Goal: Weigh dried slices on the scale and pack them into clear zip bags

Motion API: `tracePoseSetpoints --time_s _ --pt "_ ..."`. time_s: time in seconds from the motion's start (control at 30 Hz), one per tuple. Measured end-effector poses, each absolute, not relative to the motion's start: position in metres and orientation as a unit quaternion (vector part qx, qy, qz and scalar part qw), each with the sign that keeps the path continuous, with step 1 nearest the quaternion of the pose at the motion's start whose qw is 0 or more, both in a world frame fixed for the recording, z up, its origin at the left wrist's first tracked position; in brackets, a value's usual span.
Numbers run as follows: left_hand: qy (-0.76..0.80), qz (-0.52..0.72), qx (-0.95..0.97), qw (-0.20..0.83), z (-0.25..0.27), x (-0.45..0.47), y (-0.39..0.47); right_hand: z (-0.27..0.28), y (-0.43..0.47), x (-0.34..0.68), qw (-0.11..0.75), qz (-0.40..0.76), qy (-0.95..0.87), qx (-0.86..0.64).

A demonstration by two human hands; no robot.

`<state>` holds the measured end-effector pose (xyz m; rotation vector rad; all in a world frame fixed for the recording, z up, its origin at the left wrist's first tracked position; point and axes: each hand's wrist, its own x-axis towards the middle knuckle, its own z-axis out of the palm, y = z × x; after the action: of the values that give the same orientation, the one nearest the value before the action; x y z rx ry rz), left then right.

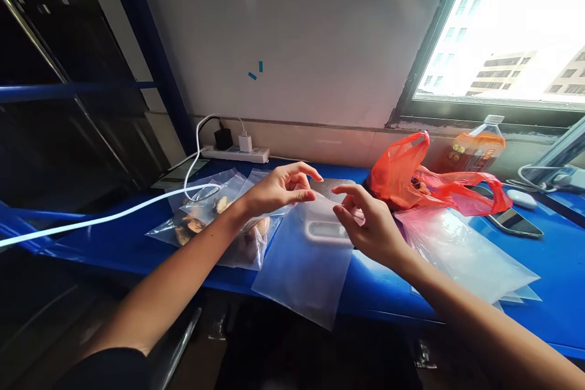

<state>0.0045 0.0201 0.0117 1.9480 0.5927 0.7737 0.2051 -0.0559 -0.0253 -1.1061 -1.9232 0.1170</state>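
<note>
My left hand and my right hand hold a clear flat plastic bag by its upper edge, between curled fingers. On both hands the thumb and index finger stand apart. The bag hangs down past the table's front edge and looks to have nothing in it. Behind it, partly seen through the plastic, is a pale device with a metal plate, like a small scale. Left of it lie clear bags holding brownish dried slices.
A red plastic carrier bag stands right, beside a stack of clear bags. Further right are a phone and white earbud case. A bottle is by the window. A white cable crosses left from a power strip.
</note>
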Motion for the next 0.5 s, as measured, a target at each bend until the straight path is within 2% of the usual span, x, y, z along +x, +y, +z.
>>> tracePoseSetpoints --time_s 0.23,0.4,0.5 --pt "0.271 0.331 0.799 0.422 0.013 0.001 0.030 -0.035 -0.050 0.223 0.492 -0.036 -0.771 -0.401" --pt "0.318 0.219 0.825 0.413 0.019 -0.003 0.029 -0.039 -0.051 0.218 0.477 -0.043 -0.794 -0.374" --pt "0.325 0.215 0.821 0.417 0.020 -0.005 0.028 -0.040 -0.051 0.216 0.464 -0.033 -0.807 -0.365"
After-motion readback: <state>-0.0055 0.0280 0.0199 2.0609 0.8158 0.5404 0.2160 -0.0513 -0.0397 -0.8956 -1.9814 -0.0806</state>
